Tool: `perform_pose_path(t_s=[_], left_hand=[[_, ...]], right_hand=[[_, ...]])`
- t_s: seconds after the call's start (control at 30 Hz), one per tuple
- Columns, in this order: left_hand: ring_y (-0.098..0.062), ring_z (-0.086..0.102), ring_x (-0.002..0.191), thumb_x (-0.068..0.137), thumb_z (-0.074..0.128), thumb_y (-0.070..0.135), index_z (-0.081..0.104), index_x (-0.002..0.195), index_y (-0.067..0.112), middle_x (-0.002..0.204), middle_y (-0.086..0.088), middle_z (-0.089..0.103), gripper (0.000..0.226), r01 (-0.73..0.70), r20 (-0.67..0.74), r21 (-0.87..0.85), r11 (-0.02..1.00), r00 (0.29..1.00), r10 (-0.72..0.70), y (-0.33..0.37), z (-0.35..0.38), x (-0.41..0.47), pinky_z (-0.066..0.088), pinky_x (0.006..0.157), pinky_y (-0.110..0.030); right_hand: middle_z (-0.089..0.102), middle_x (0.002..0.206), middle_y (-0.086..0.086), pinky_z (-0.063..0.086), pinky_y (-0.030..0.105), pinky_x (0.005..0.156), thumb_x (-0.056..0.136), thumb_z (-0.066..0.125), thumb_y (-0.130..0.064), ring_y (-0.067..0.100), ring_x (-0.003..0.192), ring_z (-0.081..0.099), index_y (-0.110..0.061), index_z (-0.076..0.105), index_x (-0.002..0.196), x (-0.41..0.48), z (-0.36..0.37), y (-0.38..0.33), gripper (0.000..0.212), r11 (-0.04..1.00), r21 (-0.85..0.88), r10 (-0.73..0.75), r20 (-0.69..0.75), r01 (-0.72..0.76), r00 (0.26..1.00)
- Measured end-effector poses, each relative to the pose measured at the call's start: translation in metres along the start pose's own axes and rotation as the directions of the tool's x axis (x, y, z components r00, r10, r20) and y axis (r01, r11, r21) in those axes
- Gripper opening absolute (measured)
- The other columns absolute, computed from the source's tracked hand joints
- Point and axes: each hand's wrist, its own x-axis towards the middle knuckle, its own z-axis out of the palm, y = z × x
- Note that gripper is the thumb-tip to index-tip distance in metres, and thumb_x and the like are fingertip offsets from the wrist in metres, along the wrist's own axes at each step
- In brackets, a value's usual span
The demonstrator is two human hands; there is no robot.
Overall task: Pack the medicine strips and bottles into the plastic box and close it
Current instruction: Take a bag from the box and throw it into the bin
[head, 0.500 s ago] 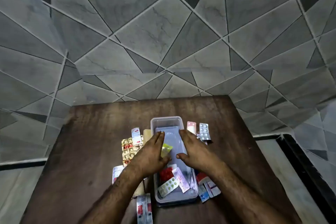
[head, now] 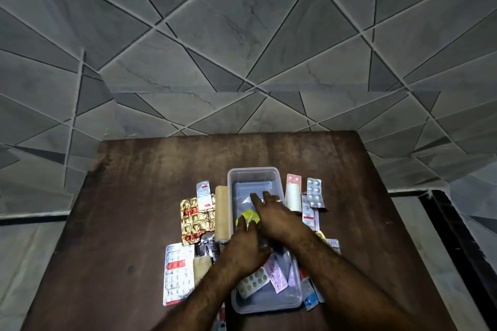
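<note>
We're looking down at the clear plastic box [head: 279, 303], lid off, sitting mid-worktop w/ its long side running away from us. Inside, near end: a white strip w/ green tablets [head: 254, 283] and a pink-printed strip [head: 277, 275] lying loose on the bottom. Mid-box there's a yellow-green sachet [head: 248, 216]; our left hand [head: 246, 247] is over it, fingertips touching it, fingers half curled — we can't tell if it's actually pinched. Our right hand [head: 277, 219] reaches over the box's right side toward the far end, fingers spread & flat, gripping nothing we can see. Far end of the box holds what looks like a clear flat sheet, too blurry to ID.

Left of the box, touching its wall: a tan cylindrical roll [head: 222, 212]. Further left, a gold foil strip [head: 193, 219] w/ a small silver-red strip [head: 203, 195] overlapping it, then a big white-and-red blister sheet [head: 177, 274] nearer us. Right of the box: a small white bottle [head: 293, 195] w/ pink cap, lying down, and a silver blister strip [head: 314, 192] beside it. More strips, incl. a blue-and-white one [head: 310, 298], sit by the near right corner. All on the dark brown wooden worktop [head: 134, 209], grey tiled walls [head: 242, 48] behind.
</note>
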Motion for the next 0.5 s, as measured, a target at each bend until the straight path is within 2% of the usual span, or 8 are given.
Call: perform_pose_path(t_s=[0.1, 0.23, 0.33, 0.4, 0.5], left_hand=[[-0.04, 0.024, 0.144, 0.091, 0.057, 0.03, 0.028, 0.146, 0.001, 0.152, -0.022, 0.031, 0.069, 0.072, 0.039, -0.069, 0.995, 0.997, -0.07, -0.006, 0.011, 0.01, 0.033, 0.109, -0.037], [-0.04, 0.047, 0.127, 0.087, 0.061, 0.031, 0.027, 0.143, 0.001, 0.145, -0.029, 0.037, 0.073, 0.159, 0.049, -0.158, 0.974, 0.987, -0.153, -0.009, 0.016, 0.023, 0.045, 0.094, -0.037], [-0.039, 0.052, 0.12, 0.084, 0.062, 0.03, 0.028, 0.142, 0.001, 0.14, -0.027, 0.041, 0.074, 0.177, 0.021, -0.21, 0.962, 0.984, -0.177, -0.012, 0.017, 0.029, 0.046, 0.089, -0.036], [-0.038, 0.054, 0.115, 0.082, 0.062, 0.027, 0.039, 0.136, 0.0, 0.131, -0.023, 0.05, 0.065, 0.156, 0.007, -0.227, 0.961, 0.987, -0.159, -0.014, 0.019, 0.032, 0.048, 0.088, -0.036], [-0.034, 0.059, 0.104, 0.072, 0.058, 0.029, 0.054, 0.116, 0.003, 0.112, -0.016, 0.06, 0.052, 0.141, -0.005, -0.279, 0.95, 0.989, -0.148, -0.02, 0.02, 0.032, 0.051, 0.084, -0.044]], right_hand=[[0.023, 0.15, 0.032, 0.037, 0.05, 0.105, 0.087, 0.056, -0.024, 0.049, 0.133, 0.033, -0.015, 0.009, 0.151, 0.012, 0.006, -0.002, 0.081, 0.999, -0.052, -0.01, 0.012, 0.011, 1.0], [0.041, 0.136, 0.021, 0.046, 0.05, 0.093, 0.084, 0.058, -0.026, 0.044, 0.116, 0.049, -0.016, 0.017, 0.149, 0.023, 0.011, -0.004, 0.077, 0.999, -0.051, -0.015, -0.01, 0.015, 1.0], [0.05, 0.125, 0.018, 0.048, 0.048, 0.089, 0.083, 0.058, -0.027, 0.041, 0.111, 0.053, -0.016, 0.03, 0.14, 0.027, 0.01, -0.005, 0.064, 1.0, -0.009, -0.014, -0.032, 0.014, 0.999], [0.056, 0.119, 0.017, 0.049, 0.047, 0.086, 0.082, 0.058, -0.026, 0.039, 0.108, 0.056, -0.014, 0.037, 0.129, 0.029, 0.012, -0.006, 0.053, 0.998, 0.055, 0.0, -0.02, 0.001, 1.0], [0.061, 0.112, 0.018, 0.049, 0.04, 0.082, 0.081, 0.057, -0.024, 0.037, 0.104, 0.059, -0.014, 0.043, 0.111, 0.027, 0.013, -0.009, 0.035, 0.978, 0.202, 0.049, 0.028, -0.053, 0.998]])
